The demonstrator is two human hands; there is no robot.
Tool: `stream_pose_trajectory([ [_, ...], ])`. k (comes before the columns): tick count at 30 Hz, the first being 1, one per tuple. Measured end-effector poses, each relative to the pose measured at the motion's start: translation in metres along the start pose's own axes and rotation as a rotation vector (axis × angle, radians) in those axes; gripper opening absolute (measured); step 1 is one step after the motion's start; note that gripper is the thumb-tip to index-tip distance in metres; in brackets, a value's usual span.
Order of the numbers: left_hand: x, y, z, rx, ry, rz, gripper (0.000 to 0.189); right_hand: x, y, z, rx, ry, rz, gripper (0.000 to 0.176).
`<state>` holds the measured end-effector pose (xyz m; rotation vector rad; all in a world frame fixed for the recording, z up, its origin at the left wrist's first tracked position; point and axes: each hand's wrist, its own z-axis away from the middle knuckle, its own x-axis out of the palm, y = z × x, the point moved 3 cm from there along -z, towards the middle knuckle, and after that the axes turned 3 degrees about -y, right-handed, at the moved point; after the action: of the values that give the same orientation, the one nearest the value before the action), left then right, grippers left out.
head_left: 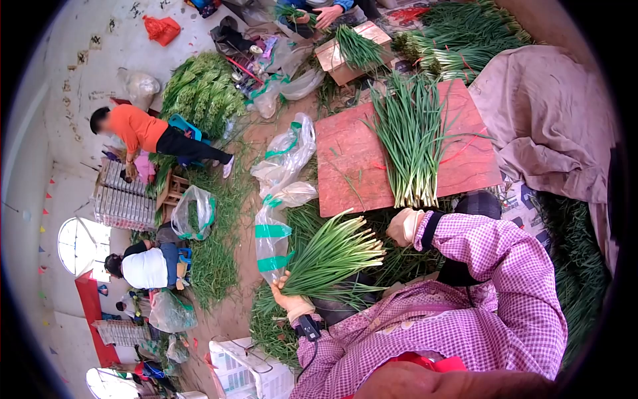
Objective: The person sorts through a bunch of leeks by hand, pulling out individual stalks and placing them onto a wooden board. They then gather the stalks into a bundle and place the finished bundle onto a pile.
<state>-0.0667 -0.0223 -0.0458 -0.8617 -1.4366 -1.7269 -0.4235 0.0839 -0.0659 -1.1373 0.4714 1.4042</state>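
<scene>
My left hand (291, 300), in a pale glove with the fingertips showing, is closed around the leafy end of a loose bunch of garlic chives (332, 256). The pale stalk ends fan out to the upper right. My right hand (404, 227), also gloved, is just off those stalk ends, below the near edge of a red board (345, 173). Its fingers curl inward, and what they hold, if anything, is hidden. On the board lies a larger pile of garlic chives (409, 139), pale ends toward me, beside a thin red tie (458, 151).
A clear bag with green stripes (272, 229) lies left of the board. Tied bundles (465, 40) are stacked behind, near a brown cloth (545, 120). A white crate (256, 372) stands lower left. Across from me, a co-worker's hands (325, 14) handle greens; a person in orange (136, 126) bends farther left.
</scene>
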Motion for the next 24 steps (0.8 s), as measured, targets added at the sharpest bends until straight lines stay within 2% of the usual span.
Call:
stream_pose_trajectory([
  [9,-0.003,0.002,-0.004,0.000,0.038,0.000,0.034,0.007,0.005,-0.006,-0.004,0.017,-0.024,0.021],
  [11,-0.004,0.002,-0.005,0.005,0.054,-0.004,0.034,0.002,0.003,-0.003,0.017,-0.101,-0.009,0.029],
  [24,-0.008,0.004,-0.009,0.002,0.070,0.004,0.034,-0.001,-0.001,0.000,0.033,-0.117,0.000,0.028],
])
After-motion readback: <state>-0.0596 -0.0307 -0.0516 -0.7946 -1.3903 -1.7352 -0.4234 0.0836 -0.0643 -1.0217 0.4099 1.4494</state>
